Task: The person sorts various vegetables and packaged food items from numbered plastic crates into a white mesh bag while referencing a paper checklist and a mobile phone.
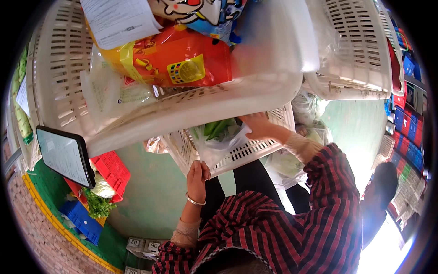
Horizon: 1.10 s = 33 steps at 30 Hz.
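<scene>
A white slotted basket [269,148] sits beneath a larger one [173,114], holding leafy greens [213,129] in a clear plastic bag [219,146]. My right hand [259,127] reaches into its right side, fingers spread and touching the bag. My left hand [197,176] is closed at the lower basket's near left edge, by the bag; exactly what it holds is unclear. The upper basket holds a red-and-yellow package [155,59], a blue printed pack [200,18] and a paper sheet [118,20].
A phone [61,155] is at the upper basket's left. A red crate [114,173] with vegetables and a blue crate [80,219] stand lower left. Another basket [351,45], bagged produce [303,114], stacked crates [406,128] and another person [383,187] are on the right.
</scene>
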Motion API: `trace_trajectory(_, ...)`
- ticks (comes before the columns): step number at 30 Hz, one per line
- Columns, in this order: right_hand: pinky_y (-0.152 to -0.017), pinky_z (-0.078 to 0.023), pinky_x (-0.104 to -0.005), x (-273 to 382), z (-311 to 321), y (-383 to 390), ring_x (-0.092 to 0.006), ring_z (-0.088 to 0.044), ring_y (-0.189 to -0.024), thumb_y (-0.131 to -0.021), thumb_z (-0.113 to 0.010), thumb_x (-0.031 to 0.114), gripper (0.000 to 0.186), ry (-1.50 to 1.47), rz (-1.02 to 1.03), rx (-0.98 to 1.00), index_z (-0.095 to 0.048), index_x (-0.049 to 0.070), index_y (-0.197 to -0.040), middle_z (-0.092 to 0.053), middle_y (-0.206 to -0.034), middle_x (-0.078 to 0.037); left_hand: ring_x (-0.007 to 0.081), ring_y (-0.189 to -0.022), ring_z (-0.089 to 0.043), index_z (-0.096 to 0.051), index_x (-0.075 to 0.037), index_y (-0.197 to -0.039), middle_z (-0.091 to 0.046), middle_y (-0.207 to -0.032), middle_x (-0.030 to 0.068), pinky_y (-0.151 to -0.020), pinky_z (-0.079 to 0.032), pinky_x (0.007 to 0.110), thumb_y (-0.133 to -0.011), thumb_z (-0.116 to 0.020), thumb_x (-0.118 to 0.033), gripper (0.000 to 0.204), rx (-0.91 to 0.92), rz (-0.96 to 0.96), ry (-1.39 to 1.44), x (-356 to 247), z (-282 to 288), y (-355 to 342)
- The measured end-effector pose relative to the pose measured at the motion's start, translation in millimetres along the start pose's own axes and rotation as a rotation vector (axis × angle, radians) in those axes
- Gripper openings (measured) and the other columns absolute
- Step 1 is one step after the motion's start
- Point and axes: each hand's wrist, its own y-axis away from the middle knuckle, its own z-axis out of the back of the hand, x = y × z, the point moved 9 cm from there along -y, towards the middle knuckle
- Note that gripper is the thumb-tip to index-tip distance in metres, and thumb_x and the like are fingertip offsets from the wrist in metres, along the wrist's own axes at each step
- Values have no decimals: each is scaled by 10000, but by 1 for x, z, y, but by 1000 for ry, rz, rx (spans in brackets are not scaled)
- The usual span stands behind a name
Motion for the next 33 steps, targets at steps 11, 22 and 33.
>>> trace_trajectory(11, -730, -419, -327, -131, 51, 3, -244, -559, -732, -830, -488, 201, 224, -982, -258, -787, -582, -2, -819, -585, -707, -132, 95, -540, -328, -331, -93, -681, -311, -590, -8, -517, -315, 227, -954, -336, -273, 326, 94, 17, -267, 27, -15, 16)
trace_trajectory(22, -971, -243, -440, 91, 92, 82, -226, -453, -1086, -743, -570, 527, 566, -361, 254, -603, -561, 113, -1128, -608, -1003, -36, 120, -894, -509, -513, -8, -1086, -547, -966, 40, -812, -400, 267, -885, -448, -114, 236, 478, -38, -269, 28, -107, -26)
trace_trajectory(33, -763, -365, -304, -56, -50, 24, -212, -519, -724, -732, -635, 358, 338, -480, -128, -260, -602, 28, -797, -601, -705, -60, 248, -718, -570, -574, -42, -871, -596, -844, 103, -642, -463, 326, -742, -581, -126, 153, 551, -549, -1515, 7, -66, -122)
